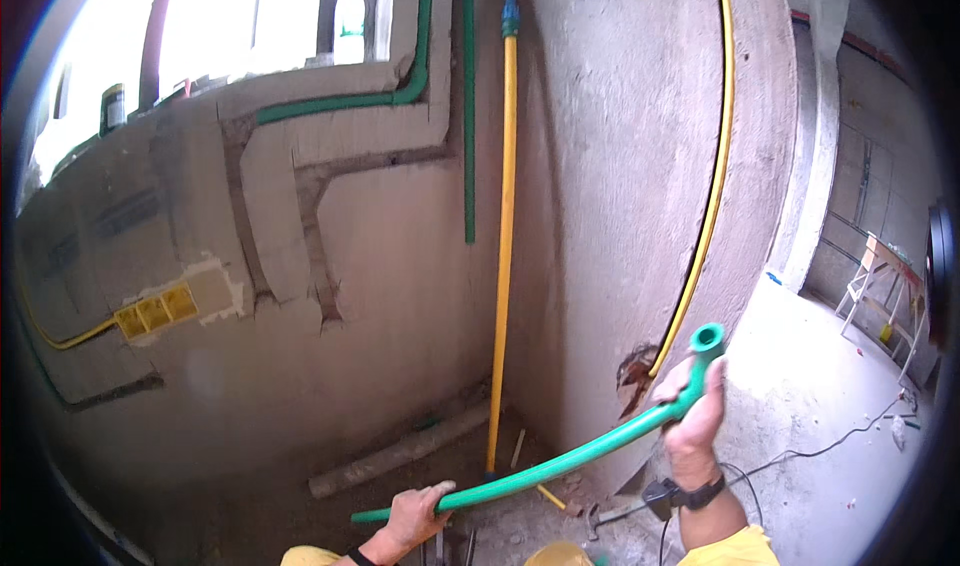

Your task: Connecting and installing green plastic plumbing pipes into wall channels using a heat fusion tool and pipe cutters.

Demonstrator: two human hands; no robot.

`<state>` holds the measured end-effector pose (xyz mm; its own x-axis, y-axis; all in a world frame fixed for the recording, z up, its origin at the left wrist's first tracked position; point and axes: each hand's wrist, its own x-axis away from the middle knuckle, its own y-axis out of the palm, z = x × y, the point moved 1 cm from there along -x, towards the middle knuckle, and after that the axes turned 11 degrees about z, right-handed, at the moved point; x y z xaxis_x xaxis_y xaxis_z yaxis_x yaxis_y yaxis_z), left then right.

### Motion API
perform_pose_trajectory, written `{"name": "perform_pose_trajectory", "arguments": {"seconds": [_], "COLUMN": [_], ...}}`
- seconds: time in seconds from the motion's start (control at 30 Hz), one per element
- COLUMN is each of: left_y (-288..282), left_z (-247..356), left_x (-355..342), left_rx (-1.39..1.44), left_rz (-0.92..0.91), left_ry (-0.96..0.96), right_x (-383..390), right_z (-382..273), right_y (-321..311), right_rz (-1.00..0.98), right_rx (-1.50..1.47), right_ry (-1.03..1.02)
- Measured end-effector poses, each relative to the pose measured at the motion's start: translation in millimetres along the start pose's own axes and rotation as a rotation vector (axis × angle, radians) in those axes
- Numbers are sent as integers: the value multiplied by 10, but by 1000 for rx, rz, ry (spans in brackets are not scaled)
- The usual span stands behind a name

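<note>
A long green pipe (560, 465) slants across the lower middle, its upper end fitted with an elbow (708, 340) whose open socket faces me. My left hand (410, 516) is closed round the pipe near its lower-left end. My right hand (690, 411) grips it just below the elbow, in front of the pale wall beside a vertical yellow conduit (713, 206) set in a groove. A rough broken hole (635, 366) shows at that conduit's foot.
The left wall (390, 266) has grooves, green pipes (340, 106) and yellow boxes (155, 312); a yellow pipe (502, 246) stands in the corner. A grey tube (400, 448) lies along the wall's foot. A stepladder (878, 281) and cables (810, 449) are at right.
</note>
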<state>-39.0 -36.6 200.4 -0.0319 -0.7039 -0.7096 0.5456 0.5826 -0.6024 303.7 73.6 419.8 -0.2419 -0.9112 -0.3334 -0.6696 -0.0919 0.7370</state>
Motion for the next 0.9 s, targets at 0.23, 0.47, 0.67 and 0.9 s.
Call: {"name": "perform_pose_trajectory", "arguments": {"seconds": [0.23,0.47,0.67,0.9], "left_y": [-394,-307,-268,-243], "left_z": [107,67,38,59], "left_x": [-82,82,89,127], "left_rx": [-9,70,-58,-97], "left_rz": [137,-116,-126,-132], "left_ry": [-144,-118,-74,-2], "right_x": [362,872,850,986], "right_z": [1203,1285,2045,1595], "right_y": [-1025,-986,-1452,-1216], "right_rz": [-189,-492,-160,-163], "right_rx": [674,-94,75,200], "right_ry": [433,1131,1250,1177]}}
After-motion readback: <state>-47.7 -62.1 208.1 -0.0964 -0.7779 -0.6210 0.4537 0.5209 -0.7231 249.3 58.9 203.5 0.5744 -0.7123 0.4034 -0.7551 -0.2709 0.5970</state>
